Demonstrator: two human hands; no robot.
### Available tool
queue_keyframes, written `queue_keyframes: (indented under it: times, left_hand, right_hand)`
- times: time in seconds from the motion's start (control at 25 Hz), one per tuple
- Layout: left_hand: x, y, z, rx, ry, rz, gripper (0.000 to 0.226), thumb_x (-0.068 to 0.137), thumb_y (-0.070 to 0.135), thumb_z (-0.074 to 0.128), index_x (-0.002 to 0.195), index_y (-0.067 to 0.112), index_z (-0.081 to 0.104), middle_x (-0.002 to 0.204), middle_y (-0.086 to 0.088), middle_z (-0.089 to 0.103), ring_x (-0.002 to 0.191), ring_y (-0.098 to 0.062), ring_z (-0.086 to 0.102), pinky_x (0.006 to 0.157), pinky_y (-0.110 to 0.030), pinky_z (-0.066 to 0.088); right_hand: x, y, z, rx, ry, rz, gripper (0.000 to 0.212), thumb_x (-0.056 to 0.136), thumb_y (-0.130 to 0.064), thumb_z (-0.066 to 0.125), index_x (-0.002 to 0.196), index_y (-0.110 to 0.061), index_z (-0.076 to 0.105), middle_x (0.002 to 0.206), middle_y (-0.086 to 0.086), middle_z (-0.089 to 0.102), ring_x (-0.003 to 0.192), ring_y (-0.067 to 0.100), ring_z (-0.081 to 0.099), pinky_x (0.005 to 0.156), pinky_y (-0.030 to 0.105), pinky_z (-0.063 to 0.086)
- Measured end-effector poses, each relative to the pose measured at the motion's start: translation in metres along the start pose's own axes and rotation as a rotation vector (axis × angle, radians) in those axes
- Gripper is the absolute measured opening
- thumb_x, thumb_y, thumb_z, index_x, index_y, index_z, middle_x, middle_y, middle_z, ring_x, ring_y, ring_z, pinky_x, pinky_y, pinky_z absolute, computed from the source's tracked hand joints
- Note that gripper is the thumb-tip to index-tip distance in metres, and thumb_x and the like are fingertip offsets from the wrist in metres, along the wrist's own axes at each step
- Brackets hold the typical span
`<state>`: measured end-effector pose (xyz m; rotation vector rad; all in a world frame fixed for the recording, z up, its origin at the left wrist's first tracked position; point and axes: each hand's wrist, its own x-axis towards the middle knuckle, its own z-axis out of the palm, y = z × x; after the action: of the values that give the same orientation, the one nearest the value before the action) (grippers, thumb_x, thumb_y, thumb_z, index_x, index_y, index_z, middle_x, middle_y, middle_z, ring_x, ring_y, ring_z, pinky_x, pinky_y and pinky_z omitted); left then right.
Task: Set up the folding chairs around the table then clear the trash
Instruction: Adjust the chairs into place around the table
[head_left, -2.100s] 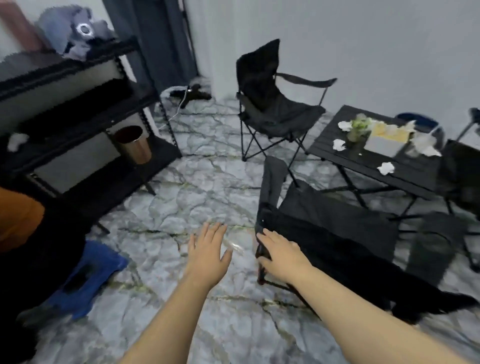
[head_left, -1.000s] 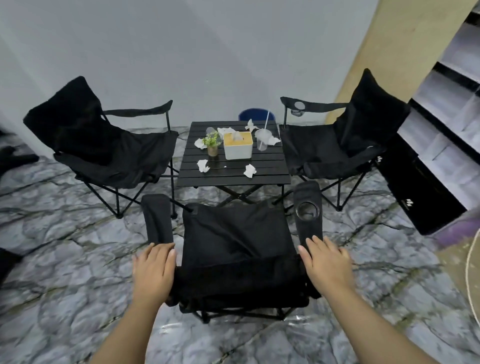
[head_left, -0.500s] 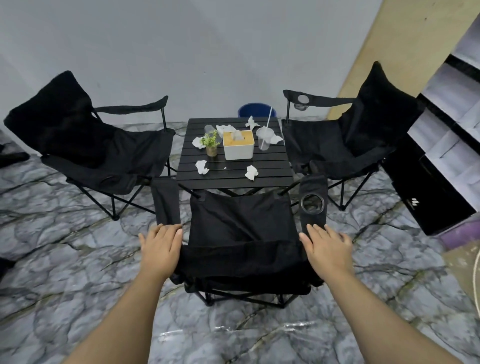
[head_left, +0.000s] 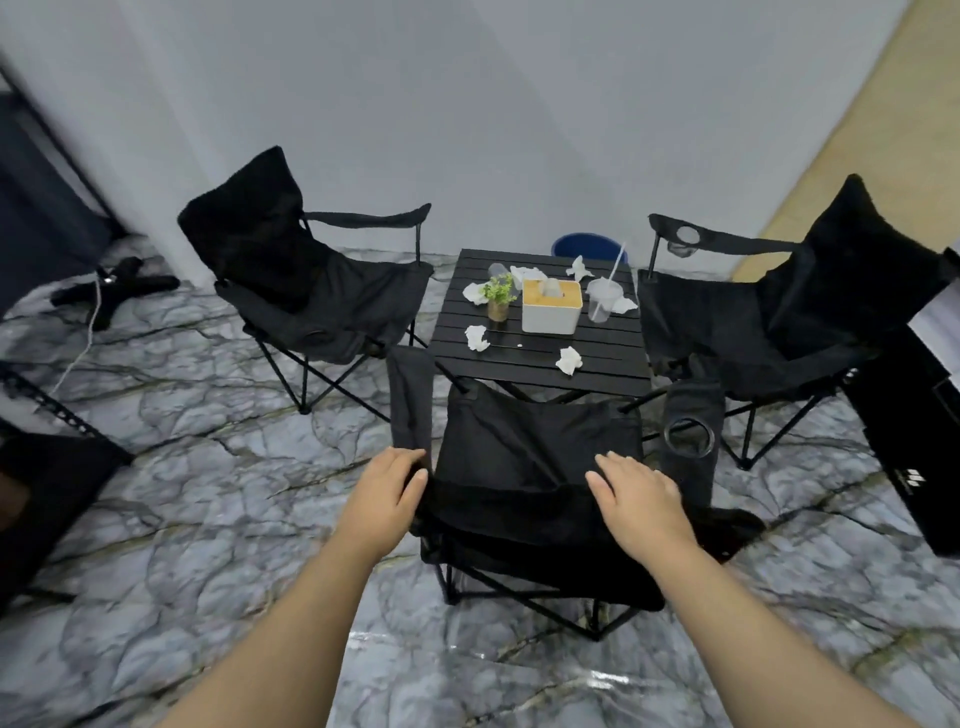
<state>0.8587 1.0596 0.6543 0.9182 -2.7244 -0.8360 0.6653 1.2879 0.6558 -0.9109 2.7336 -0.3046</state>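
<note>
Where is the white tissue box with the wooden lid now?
In the head view, the tissue box stands on the black table, near its far middle, between the small potted plant on its left and the plastic cup on its right.

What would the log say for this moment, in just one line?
step: placing third chair | left hand: on chair back | right hand: on chair back | table: tissues uncleared

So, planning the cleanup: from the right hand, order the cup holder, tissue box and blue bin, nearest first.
1. Cup holder, in the armrest just beyond the right hand.
2. Tissue box, mid-table.
3. Blue bin, behind the table by the wall.
</note>
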Motion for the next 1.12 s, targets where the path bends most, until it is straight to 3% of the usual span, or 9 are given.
queue_keyframes:
  times: [0.08, 0.16, 0.28, 0.36, 0.52, 0.84, 1.12]
  left_hand:
    - [-0.025, -0.018, -0.01, 0.166, 0.077, -0.085, 0.047, 0.097, 0.042, 0.03, 0.142, 0.028, 0.032, 0.152, 0.003, 0.031, 0.145, -0.019, 0.012, 0.118, -0.043, 0.001]
    - [-0.052, -0.042, -0.027, 0.23, 0.192, -0.202, 0.052, 0.095, 0.048, 0.027, 0.144, 0.031, 0.026, 0.156, 0.006, 0.022, 0.147, -0.016, 0.001, 0.115, -0.045, -0.013]
    - [-0.094, -0.09, -0.058, 0.265, 0.249, -0.369, 0.055, 0.094, 0.051, 0.028, 0.145, 0.031, 0.022, 0.158, 0.006, 0.015, 0.147, -0.017, -0.003, 0.116, -0.049, -0.01]
    - [-0.118, -0.125, -0.072, 0.256, 0.247, -0.488, 0.055, 0.094, 0.049, 0.03, 0.145, 0.031, 0.02, 0.159, 0.006, 0.013, 0.147, -0.018, -0.005, 0.116, -0.051, -0.006]
    - [-0.144, -0.206, -0.109, 0.234, 0.272, -0.668, 0.056, 0.094, 0.045, 0.034, 0.146, 0.028, 0.019, 0.158, 0.004, 0.015, 0.147, -0.02, -0.002, 0.116, -0.054, -0.001]
    - [-0.111, -0.366, -0.208, 0.295, 0.18, -0.702, 0.059, 0.094, 0.044, 0.035, 0.147, 0.026, 0.015, 0.159, 0.003, 0.012, 0.147, -0.022, -0.004, 0.117, -0.054, -0.001]
    - [0.007, -0.465, -0.263, 0.264, 0.161, -0.666, 0.059, 0.094, 0.041, 0.035, 0.147, 0.026, 0.013, 0.159, 0.002, 0.012, 0.147, -0.022, -0.006, 0.116, -0.054, -0.005]
  right_hand:
    - [0.0, -0.055, 0.006, 0.049, -0.018, -0.182, 0.05, 0.098, -0.045, 0.029, 0.143, -0.025, 0.033, 0.153, -0.003, 0.031, 0.142, 0.015, 0.025, 0.115, 0.039, 0.022]
    - [-0.002, -0.115, 0.016, 0.062, -0.025, -0.368, 0.05, 0.097, -0.044, 0.032, 0.143, -0.026, 0.031, 0.155, -0.004, 0.028, 0.143, 0.015, 0.022, 0.114, 0.039, 0.023]
    - [-0.009, -0.201, 0.041, 0.048, -0.086, -0.642, 0.052, 0.096, -0.04, 0.039, 0.145, -0.027, 0.026, 0.157, -0.005, 0.021, 0.144, 0.014, 0.016, 0.112, 0.039, 0.025]
    - [-0.012, -0.249, 0.063, 0.027, -0.203, -0.728, 0.055, 0.096, -0.04, 0.04, 0.146, -0.028, 0.021, 0.158, -0.006, 0.015, 0.144, 0.014, 0.014, 0.113, 0.04, 0.023]
    - [-0.004, -0.351, 0.115, -0.062, -0.43, -0.743, 0.061, 0.096, -0.042, 0.039, 0.148, -0.027, 0.012, 0.16, -0.003, 0.006, 0.146, 0.018, 0.006, 0.117, 0.044, 0.018]
    - [0.046, -0.53, 0.172, -0.158, -0.438, -0.713, 0.061, 0.095, -0.043, 0.037, 0.148, -0.026, 0.013, 0.159, -0.002, 0.009, 0.145, 0.019, 0.009, 0.115, 0.044, 0.018]
    - [0.144, -0.643, 0.2, -0.163, -0.425, -0.66, 0.059, 0.095, -0.043, 0.036, 0.148, -0.026, 0.014, 0.159, -0.002, 0.009, 0.145, 0.018, 0.009, 0.114, 0.044, 0.018]
